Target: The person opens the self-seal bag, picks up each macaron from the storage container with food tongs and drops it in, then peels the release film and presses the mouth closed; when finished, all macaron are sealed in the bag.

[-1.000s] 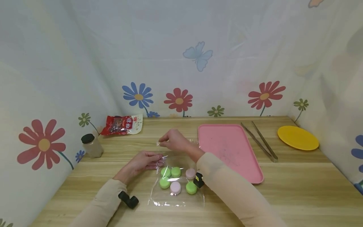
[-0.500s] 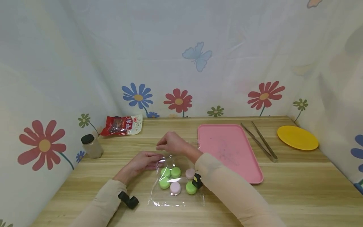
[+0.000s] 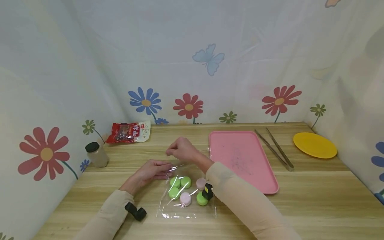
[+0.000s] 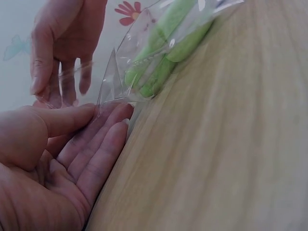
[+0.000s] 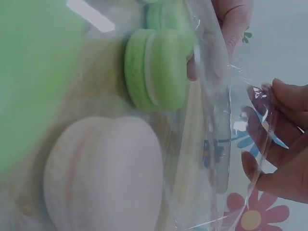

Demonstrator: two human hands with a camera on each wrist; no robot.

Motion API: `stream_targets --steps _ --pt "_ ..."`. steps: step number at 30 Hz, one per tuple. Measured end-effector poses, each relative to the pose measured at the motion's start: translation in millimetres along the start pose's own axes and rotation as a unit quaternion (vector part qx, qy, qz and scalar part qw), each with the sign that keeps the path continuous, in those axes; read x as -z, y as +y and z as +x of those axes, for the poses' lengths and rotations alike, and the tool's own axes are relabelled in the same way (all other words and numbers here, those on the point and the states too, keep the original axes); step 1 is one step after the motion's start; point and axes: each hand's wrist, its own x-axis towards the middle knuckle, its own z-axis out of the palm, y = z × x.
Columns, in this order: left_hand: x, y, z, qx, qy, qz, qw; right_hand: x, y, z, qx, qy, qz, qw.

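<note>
A clear plastic bag (image 3: pixel 180 212) lies flat on the wooden table, with several green macarons (image 3: pixel 186 182) and pink macarons (image 3: pixel 185 199) inside. At its far left corner my left hand (image 3: pixel 152 170) pinches the film between thumb and fingers; the left wrist view shows the thumb (image 4: pixel 72 119) on top of the film. Above the bag's far edge, my right hand (image 3: pixel 183 150) holds the thin clear flap (image 5: pixel 262 144) by its fingertips, raised off the table. Part of the pink macaron on the right and the green one below it is hidden by the black wrist camera (image 3: pixel 207 191).
A pink tray (image 3: pixel 214 137) lies right of the bag, beside metal tongs (image 3: pixel 280 151) and a yellow plate (image 3: pixel 315 145). At the back left are a red snack packet (image 3: pixel 129 132) and a jar with a black lid (image 3: pixel 97 154). Floral cloth (image 3: pixel 168 66) encloses the table.
My right hand has dipped slightly towards the bag and risen a little again at its far edge. The glare on the film has shifted. My left hand stays at the corner.
</note>
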Motion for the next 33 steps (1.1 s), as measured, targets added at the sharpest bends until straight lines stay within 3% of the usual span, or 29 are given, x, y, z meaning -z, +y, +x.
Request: stream_targets --steps 8,13,19,23,27,33 --pt "-0.9 -0.6 3.6 0.011 -0.009 0.003 0.9999 2 2 -5.0 -0.04 0.066 0.001 0.997" --pt "-0.4 -0.5 6.5 0.014 -0.025 -0.005 0.9996 10 4 -4.7 -0.089 0.122 0.043 0.9876" --pt "0.6 0.8 5.1 0.012 -0.028 -0.005 0.9995 67 4 -9.6 -0.115 0.127 0.12 0.9779" --pt "1.3 -0.7 6.0 0.02 -0.012 -0.011 0.9997 116 9 -28.9 -0.107 0.154 0.203 0.9612" --pt "3.1 -3.2 7.0 0.022 -0.013 -0.016 0.9996 152 24 -66.3 -0.065 0.199 0.305 0.9291" --pt "6.5 -5.6 4.4 0.013 -0.015 -0.004 0.9998 177 57 -120.0 -0.006 0.255 0.482 0.8384"
